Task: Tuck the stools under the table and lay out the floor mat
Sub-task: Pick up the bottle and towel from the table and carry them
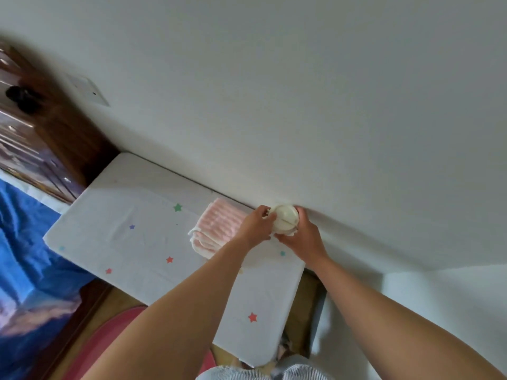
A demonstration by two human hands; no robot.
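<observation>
Head view: both hands (pixel 282 233) grip a cream jar (pixel 285 221).

My forearms are bare, no sleeves reaching them, no watch or rings on my left hand (pixel 256 224) or right hand (pixel 303 237) (finely striped blue-white clothing (pixel 274 373) shows below).

Cream round object (pixel 285 221) mostly covered by both hands, its kind unclear, folded pink striped cloth (pixel 216 229) partly hidden behind the left hand (pixel 256 224), dark wooden furniture (pixel 41 138) blurred and cut by the left edge, pink shape (pixel 109 341) under the forearm unidentifiable
</observation>
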